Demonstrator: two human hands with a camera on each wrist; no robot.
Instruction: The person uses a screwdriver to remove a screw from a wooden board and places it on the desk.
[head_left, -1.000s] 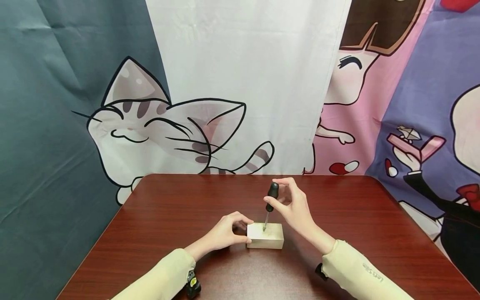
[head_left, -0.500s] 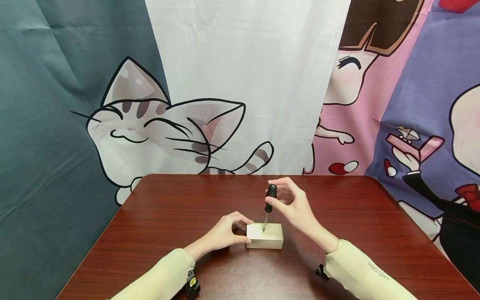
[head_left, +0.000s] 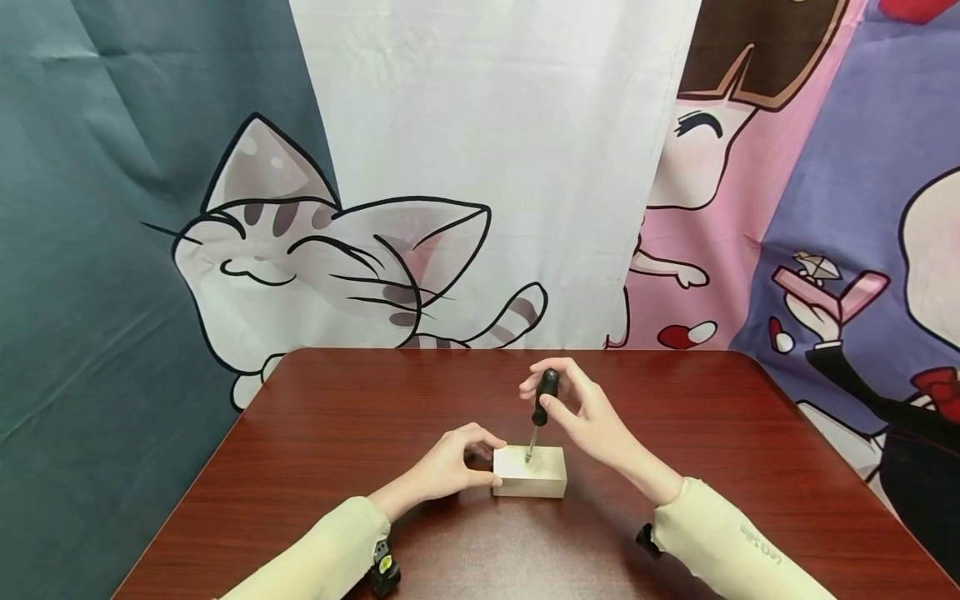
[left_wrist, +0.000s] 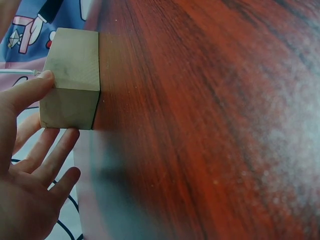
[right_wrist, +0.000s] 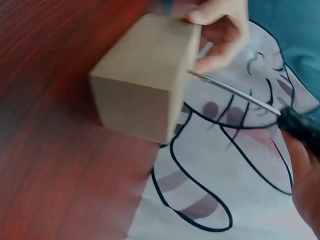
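A pale wooden block point(head_left: 529, 485) lies on the reddish-brown table. My left hand point(head_left: 442, 465) holds its left end, thumb on the near side and fingers at the far side; in the left wrist view the thumb point(left_wrist: 35, 89) presses near an edge of the block. Above the block my right hand point(head_left: 588, 414) holds a screwdriver point(head_left: 547, 398) by its black handle, the thumb against it. The screwdriver stands nearly upright, slightly tilted. Its metal shaft point(right_wrist: 235, 91) reaches down to a small brass-coloured screw point(right_wrist: 194, 73) in the block's top face.
The table point(head_left: 337, 400) spreads around the block on all sides. Behind it hangs a cloth backdrop point(head_left: 480, 125) printed with a cartoon cat and figures. Dark wrist devices point(head_left: 385, 571) sit under both cream sleeves.
My right hand's fingers have spread and shifted on the handle, the fingertips moving left past it. The handle's top has swung slightly right since half a second ago. Block and left hand stay put.
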